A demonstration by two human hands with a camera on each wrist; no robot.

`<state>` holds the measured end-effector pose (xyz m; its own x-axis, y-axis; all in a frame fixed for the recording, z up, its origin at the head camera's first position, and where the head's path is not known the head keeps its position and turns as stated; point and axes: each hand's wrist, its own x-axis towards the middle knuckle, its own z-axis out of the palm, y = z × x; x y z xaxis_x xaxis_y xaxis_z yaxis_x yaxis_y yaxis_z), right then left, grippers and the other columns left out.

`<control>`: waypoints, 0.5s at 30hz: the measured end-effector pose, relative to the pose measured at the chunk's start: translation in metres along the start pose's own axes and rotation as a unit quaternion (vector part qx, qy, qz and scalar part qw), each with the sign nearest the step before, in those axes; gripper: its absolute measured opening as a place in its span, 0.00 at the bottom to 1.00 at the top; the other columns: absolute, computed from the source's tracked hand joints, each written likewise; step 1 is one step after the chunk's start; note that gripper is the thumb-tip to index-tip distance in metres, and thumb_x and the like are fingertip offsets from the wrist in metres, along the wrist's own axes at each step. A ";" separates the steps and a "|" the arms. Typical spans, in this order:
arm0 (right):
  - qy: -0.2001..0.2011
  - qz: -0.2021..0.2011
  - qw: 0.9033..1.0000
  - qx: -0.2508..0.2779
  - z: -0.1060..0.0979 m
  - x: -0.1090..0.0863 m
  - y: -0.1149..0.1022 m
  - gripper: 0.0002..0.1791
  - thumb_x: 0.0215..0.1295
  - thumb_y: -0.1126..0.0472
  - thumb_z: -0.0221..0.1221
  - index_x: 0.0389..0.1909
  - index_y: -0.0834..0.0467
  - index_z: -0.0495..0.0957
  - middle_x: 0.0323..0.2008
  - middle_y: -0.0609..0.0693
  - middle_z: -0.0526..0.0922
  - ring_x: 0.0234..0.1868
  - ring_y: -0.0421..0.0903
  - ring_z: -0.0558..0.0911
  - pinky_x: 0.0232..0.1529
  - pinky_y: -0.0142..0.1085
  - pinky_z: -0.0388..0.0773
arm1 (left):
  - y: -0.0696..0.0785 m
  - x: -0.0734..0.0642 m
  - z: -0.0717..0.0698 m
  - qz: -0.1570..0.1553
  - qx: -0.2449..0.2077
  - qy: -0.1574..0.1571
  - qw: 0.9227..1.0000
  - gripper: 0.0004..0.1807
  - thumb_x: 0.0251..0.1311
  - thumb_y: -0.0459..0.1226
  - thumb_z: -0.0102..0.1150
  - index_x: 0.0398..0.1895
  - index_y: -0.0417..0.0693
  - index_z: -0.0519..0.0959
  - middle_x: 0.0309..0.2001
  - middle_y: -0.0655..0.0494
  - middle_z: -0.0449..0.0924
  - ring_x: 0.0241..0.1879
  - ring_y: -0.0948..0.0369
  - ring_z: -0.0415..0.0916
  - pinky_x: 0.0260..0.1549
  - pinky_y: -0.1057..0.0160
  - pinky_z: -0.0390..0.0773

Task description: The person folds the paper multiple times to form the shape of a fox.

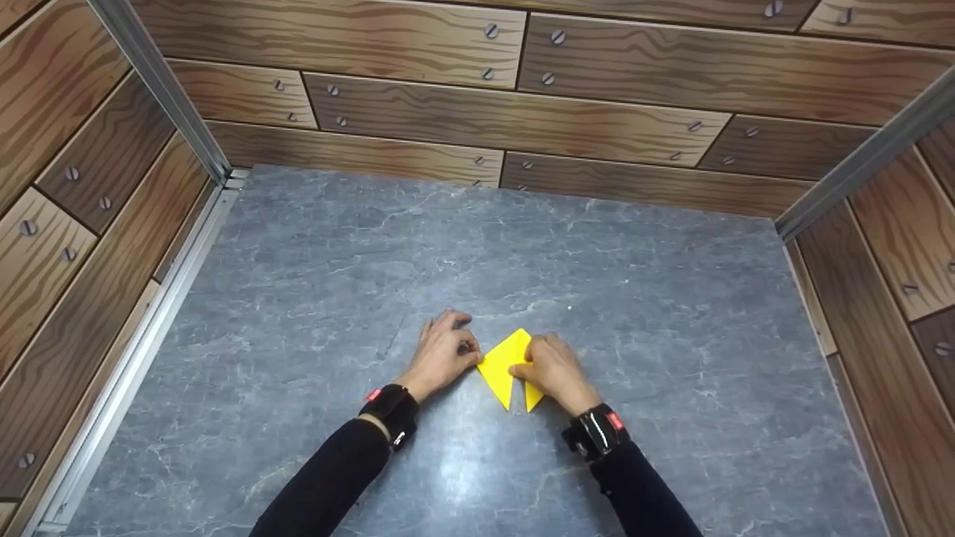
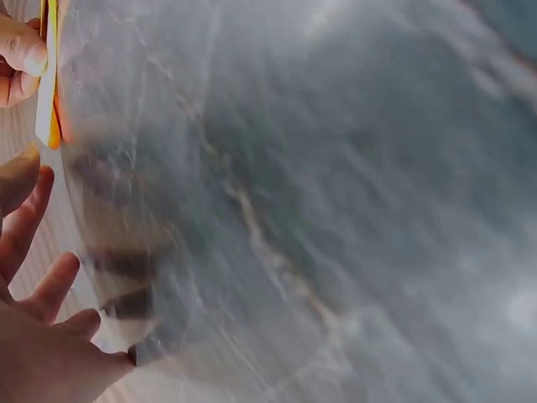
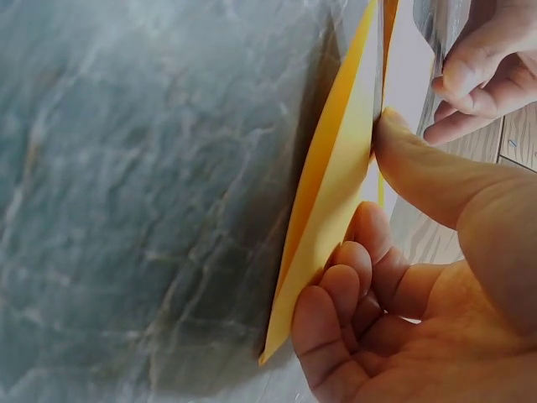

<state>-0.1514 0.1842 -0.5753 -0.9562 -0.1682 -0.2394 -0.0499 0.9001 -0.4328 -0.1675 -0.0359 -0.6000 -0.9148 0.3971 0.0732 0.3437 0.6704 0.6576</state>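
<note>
A folded sheet of yellow paper lies on the grey marbled tabletop, its peak pointing away and two lower points parted by a narrow slit. My right hand grips its right half, the thumb over the inner edge by the slit. In the right wrist view, a raised fold of the paper stands beside the curled fingers. My left hand has its thumb and forefinger tips close together at the paper's left corner. Its other fingers are spread apart in the left wrist view.
The grey tabletop is bounded by wood-patterned panels at the back and both sides. A metal rail runs along the left edge. Black wrist bands sit on both wrists, below dark sleeves. Light glares off the table near the front.
</note>
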 end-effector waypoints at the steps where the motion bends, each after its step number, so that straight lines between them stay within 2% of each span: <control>1: 0.000 0.000 1.000 0.001 0.000 0.000 0.000 0.17 0.58 0.53 0.75 0.29 0.63 0.81 0.32 0.52 0.76 0.36 0.51 0.75 0.39 0.45 0.74 | 0.000 0.000 0.001 -0.005 0.000 -0.003 1.000 0.06 0.60 0.41 0.74 0.31 0.50 0.86 0.67 0.45 0.73 0.76 0.40 0.57 0.73 0.31 0.46; 5: 0.001 -0.003 1.000 0.001 0.000 0.000 -0.001 0.17 0.58 0.53 0.75 0.27 0.62 0.80 0.31 0.52 0.76 0.35 0.51 0.75 0.38 0.45 0.74 | -0.002 0.000 0.004 -0.015 0.003 -0.005 1.000 0.08 0.57 0.41 0.76 0.27 0.53 0.84 0.69 0.46 0.71 0.78 0.40 0.53 0.74 0.31 0.42; 15: -0.008 0.000 1.000 -0.007 -0.001 0.000 -0.001 0.17 0.59 0.53 0.74 0.28 0.62 0.80 0.32 0.52 0.74 0.35 0.50 0.73 0.37 0.44 0.73 | 0.000 0.003 0.005 -0.032 -0.012 0.007 0.999 0.09 0.54 0.40 0.78 0.24 0.53 0.84 0.70 0.45 0.70 0.78 0.38 0.50 0.75 0.33 0.40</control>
<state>-0.1517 0.1840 -0.5737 -0.9514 -0.1745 -0.2539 -0.0540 0.9058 -0.4203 -0.1688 -0.0316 -0.6038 -0.9375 0.3457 0.0407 0.2798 0.6787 0.6790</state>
